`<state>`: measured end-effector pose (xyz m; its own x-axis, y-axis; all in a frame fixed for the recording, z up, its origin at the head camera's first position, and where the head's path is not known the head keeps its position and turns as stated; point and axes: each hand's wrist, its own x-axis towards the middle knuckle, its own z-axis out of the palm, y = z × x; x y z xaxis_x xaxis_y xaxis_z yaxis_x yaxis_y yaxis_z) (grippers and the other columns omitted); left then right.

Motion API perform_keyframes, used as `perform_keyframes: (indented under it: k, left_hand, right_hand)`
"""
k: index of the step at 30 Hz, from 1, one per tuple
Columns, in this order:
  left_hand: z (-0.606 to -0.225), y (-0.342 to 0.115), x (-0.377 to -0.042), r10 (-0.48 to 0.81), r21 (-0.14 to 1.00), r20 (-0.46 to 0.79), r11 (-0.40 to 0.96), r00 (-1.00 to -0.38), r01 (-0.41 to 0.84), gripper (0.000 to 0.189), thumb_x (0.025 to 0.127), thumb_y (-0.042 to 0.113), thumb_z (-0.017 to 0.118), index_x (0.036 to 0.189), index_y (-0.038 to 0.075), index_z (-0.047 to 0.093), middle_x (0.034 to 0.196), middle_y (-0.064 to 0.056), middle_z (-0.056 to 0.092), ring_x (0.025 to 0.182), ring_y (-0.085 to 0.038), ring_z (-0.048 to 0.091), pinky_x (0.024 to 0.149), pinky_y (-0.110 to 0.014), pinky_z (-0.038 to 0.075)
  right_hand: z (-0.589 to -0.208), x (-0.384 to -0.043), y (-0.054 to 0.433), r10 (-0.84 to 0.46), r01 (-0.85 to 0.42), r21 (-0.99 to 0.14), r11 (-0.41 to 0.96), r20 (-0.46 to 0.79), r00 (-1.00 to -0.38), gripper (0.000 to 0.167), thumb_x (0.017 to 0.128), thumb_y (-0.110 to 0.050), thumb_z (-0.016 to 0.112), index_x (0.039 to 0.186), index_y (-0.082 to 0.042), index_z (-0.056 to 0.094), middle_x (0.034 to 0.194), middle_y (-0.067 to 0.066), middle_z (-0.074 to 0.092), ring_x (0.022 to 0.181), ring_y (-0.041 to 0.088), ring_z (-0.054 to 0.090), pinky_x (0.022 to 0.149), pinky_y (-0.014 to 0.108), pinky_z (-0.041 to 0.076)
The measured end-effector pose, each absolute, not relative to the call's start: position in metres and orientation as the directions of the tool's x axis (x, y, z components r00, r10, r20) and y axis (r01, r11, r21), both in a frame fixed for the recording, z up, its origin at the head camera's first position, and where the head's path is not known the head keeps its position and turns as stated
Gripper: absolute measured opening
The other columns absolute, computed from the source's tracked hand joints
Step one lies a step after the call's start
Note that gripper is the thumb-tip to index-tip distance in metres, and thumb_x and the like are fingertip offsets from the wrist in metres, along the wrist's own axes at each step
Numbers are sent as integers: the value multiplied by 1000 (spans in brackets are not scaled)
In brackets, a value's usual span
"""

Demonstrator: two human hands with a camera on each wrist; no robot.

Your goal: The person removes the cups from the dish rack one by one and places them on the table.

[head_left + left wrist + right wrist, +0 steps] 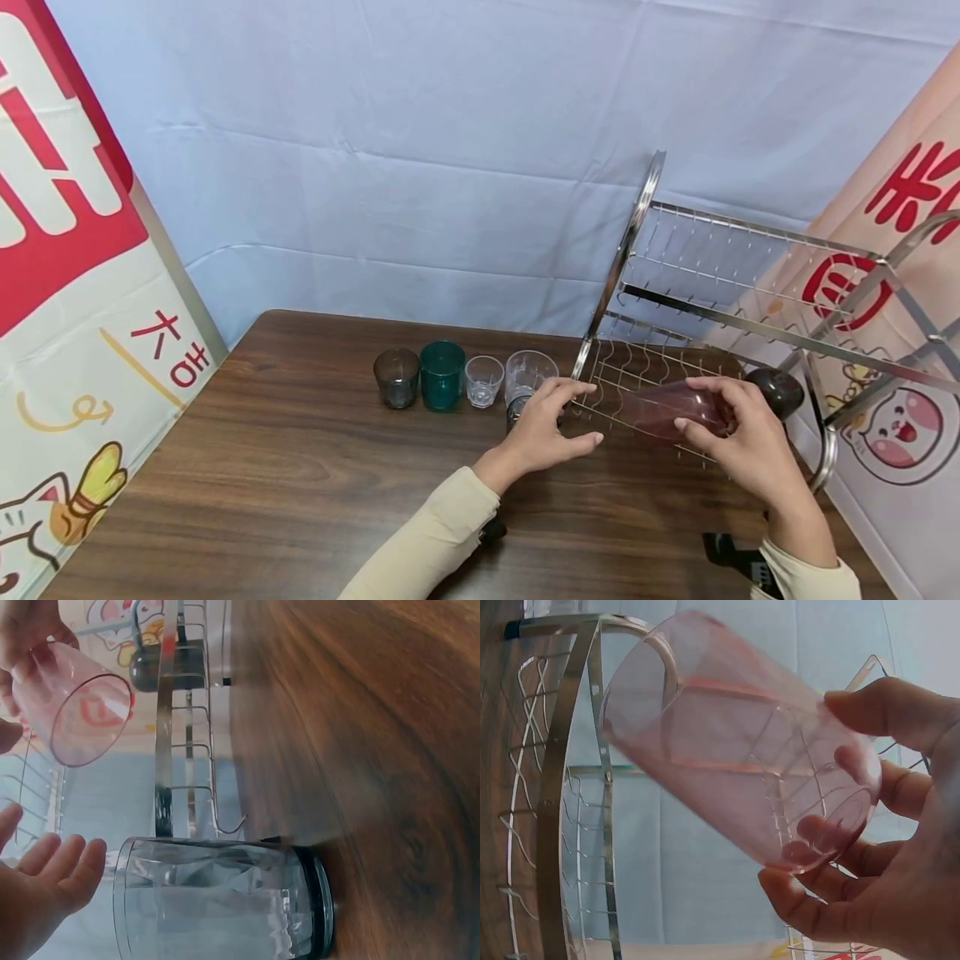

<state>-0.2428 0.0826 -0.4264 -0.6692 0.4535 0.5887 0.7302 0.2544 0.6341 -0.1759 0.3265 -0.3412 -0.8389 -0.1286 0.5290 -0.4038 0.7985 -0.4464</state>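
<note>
Tilted on its side, a see-through pink cup (660, 410) is held in the air by my right hand (753, 442), in front of the rack. In the right wrist view, the thumb and fingertips grip the pink cup (727, 742) near its base. Its mouth faces left. My left hand (543, 429) has its fingers spread and thumb apart, with nothing in its grasp. Beneath and beside it, a clear glass with a dark base band (217, 900) stands on the table, mostly hidden from the head view.
A metal wire dish rack (750, 325) stands at the right. A dark cup (776, 392) sits at its right side. Along the back of the wooden table (300, 467) stand a brown glass (397, 379), a teal glass (442, 375), a small clear glass (483, 382) and a larger clear glass (531, 371).
</note>
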Motion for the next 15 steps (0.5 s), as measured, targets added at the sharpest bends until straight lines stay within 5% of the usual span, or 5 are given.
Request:
perform_keyframes:
  k: [4,11,15]
  left_hand:
    - [-427,85,-244,438,684,588,179,-680,707,61,75,22,77,130,17,51,124,-1,47,102,-7,49,77,-16,43]
    - [-427,89,-243,418,776,561,32,-714,629,68,70,15,81,131,15,51,122,1,47,106,-8,49,77,-20,47]
    - [-425,91,-242,418,808,550,-49,-723,587,73,68,11,82,133,18,48,125,0,44,112,-18,50,78,-23,48]
  right_hand:
    - [-345,-177,327,-111,-413,-528,742,511,-853,50,69,4,77,114,-2,59,106,12,47,85,7,43,61,10,41]
    - [-352,-180,325,-82,-427,-675,602,480,-873,49,71,11,74,115,5,54,95,0,56,78,3,56,65,13,46]
    - [-357,-182,323,-86,-451,-722,525,482,-872,48,70,16,71,114,7,52,93,2,57,78,7,56,64,15,46]
